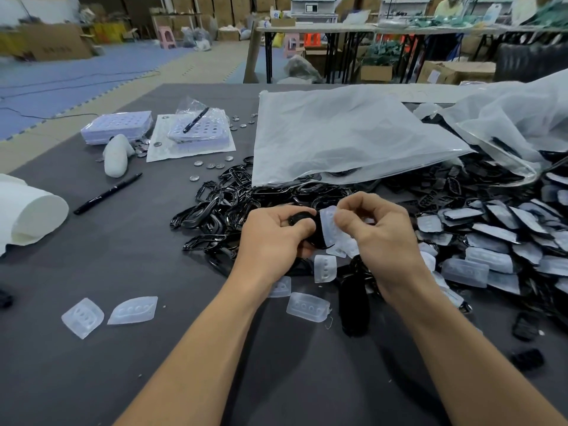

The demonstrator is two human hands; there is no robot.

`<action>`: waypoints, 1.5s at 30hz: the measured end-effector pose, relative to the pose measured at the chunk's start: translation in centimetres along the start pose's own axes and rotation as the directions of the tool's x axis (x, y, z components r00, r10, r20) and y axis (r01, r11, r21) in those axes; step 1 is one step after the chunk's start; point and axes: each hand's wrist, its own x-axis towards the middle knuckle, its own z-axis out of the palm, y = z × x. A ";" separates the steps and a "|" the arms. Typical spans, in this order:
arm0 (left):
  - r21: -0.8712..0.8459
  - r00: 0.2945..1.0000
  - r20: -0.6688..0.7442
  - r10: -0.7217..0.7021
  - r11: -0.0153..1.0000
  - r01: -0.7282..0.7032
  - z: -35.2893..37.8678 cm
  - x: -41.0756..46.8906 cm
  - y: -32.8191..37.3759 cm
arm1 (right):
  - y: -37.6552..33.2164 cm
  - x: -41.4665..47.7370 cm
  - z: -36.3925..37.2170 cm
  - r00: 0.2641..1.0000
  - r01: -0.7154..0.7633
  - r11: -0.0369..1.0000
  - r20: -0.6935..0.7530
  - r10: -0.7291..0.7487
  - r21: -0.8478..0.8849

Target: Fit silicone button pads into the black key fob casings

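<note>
Across the dark grey surface, pad-fitted black casings pile right and empty black frames left, while my left-hand fingers grip a black plastic key fob casing and my right-hand fingers pinch a translucent silicone button pad against it, seemingly unseated.

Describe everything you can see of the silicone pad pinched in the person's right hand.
The silicone pad is a translucent, milky-white, soft-looking piece with rounded corners and small button bumps in a row. It is held roughly upright above the dark table, pinched near its upper edge between the thumb and fingers of the right hand. Its left edge appears to touch the black casing gripped in the left hand. It is not yet seated in it.
</note>
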 end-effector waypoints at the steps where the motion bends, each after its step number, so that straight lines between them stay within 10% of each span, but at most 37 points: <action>1: -0.001 1.000 0.002 0.003 1.000 -0.003 0.0 0.0 0.0 | -0.1 0.0 -0.2 0.995 -0.062 0.995 0.077 0.056 0.076; 5: -0.008 0.998 0.064 -0.017 1.000 0.017 -0.1 -0.1 0.3 | -0.1 0.1 -0.4 0.962 -0.121 0.992 0.251 0.110 0.032; 16: -0.234 0.915 0.343 -0.214 0.923 0.304 -0.6 -0.2 0.8 | 1.5 0.6 -0.1 0.994 0.097 0.976 0.076 -0.083 -0.194; 32: -0.121 0.866 0.465 -0.184 0.956 0.268 -1.5 0.5 -0.5 | -1.1 0.6 -2.2 0.914 -0.399 0.809 0.253 0.316 0.432; 38: -0.113 0.864 0.477 -0.161 0.964 0.242 -1.3 0.2 -0.4 | 0.0 -0.1 -0.2 0.986 -0.148 0.989 0.083 0.147 -0.001; 45: -0.104 0.859 0.489 -0.150 0.968 0.228 -1.2 0.1 -0.3 | 0.7 -0.7 0.4 0.981 0.044 0.935 -0.160 -0.107 -0.353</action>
